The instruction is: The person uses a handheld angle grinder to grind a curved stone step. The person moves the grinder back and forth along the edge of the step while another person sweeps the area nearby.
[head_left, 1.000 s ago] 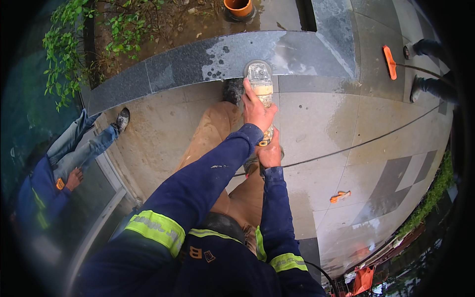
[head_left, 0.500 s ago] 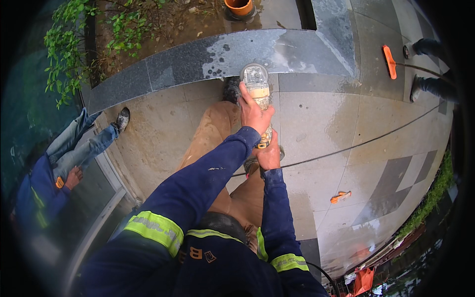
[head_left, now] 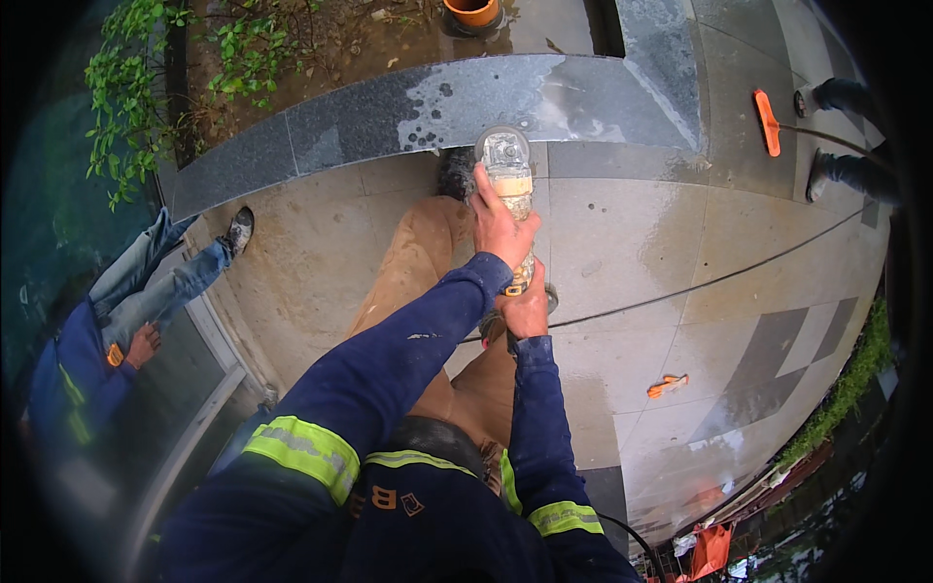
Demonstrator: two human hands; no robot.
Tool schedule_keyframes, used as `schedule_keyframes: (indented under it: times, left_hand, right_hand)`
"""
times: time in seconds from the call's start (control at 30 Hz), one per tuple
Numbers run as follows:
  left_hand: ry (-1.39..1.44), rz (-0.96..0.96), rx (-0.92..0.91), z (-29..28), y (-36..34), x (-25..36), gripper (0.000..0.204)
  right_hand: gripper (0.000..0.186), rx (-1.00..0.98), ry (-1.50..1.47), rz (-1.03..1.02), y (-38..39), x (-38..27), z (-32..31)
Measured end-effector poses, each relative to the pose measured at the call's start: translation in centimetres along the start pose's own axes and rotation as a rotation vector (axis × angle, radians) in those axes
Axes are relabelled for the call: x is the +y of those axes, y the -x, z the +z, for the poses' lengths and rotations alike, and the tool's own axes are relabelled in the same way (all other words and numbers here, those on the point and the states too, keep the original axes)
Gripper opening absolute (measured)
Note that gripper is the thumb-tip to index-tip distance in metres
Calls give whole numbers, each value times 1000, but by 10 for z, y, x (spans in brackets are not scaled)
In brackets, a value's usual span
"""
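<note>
Grinder point(head_left: 511, 185) seemingly in left hand point(head_left: 502, 230).

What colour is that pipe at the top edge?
Orange; the pipe shows best in the head view.

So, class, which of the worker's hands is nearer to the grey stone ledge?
The left hand. It grips the power tool close to its head, just short of the grey stone ledge; the right hand holds the tool's rear end, farther back from the ledge.
</note>
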State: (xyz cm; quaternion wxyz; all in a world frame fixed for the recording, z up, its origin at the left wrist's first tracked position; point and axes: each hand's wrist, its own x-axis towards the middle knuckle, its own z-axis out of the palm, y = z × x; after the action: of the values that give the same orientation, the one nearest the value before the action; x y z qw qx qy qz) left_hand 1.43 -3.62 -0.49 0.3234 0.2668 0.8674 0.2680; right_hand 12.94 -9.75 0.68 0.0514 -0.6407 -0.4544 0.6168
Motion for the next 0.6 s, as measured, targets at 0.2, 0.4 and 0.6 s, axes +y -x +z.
schedule_keyframes:
  times: [0.2,0.4,0.6]
  left_hand:
    - [28,22,-11,5,-14,11,111]
    - [8,14,14,-4,-7,3,111]
    - [48,-50,-107,-3,-19,16,113]
  right_hand:
    - [88,29,63,10,-10,-13,-3]
    - [86,5,31,-21,-3,-11,2]
    - [88,21,87,61,-11,-24,-3]
